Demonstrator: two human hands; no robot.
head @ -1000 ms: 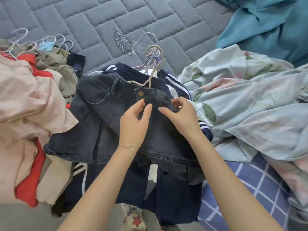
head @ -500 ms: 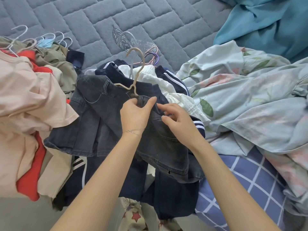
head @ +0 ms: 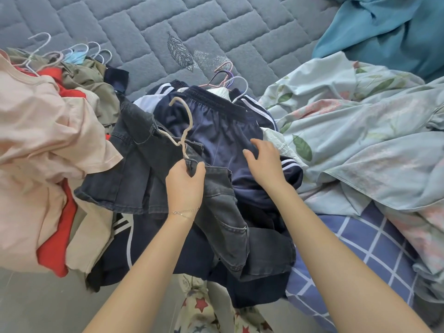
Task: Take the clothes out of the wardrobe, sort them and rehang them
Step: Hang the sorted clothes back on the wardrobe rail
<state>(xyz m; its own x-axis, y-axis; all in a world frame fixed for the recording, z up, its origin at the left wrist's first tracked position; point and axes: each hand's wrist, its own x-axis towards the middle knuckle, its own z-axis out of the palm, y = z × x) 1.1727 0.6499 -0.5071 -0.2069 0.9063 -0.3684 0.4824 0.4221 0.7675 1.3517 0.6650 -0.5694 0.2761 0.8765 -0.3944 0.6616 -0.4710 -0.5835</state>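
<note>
Denim skirt (head: 144, 169): dark grey and pleated, faded along the seams, with a pocket on the flap nearest us. It lies on top of the middle heap of clothes on the bed.
Handling: we judge it soft but weighty for its size, thick at the waistband and not slippery. It will droop wherever nothing supports it.
Where to hold: the waistband beside the hanger, where the cloth is stiffest.
Hanger (head: 185, 134): pale and thin, with the hook pointing away from us and one arm tucked into the waistband.
Left hand (head: 185, 186): fingers and thumb pinch the waistband just under the hanger's neck.
Right hand (head: 264, 162): fingers spread and loosely bent, holding nothing, over the navy shorts (head: 216, 135) beside the skirt. We cannot tell whether it touches them.
Around: pink and red tops (head: 48, 140) on hangers to our left, a flowered sheet (head: 360, 131) to our right, and the grey quilted mattress (head: 168, 22) beyond.
</note>
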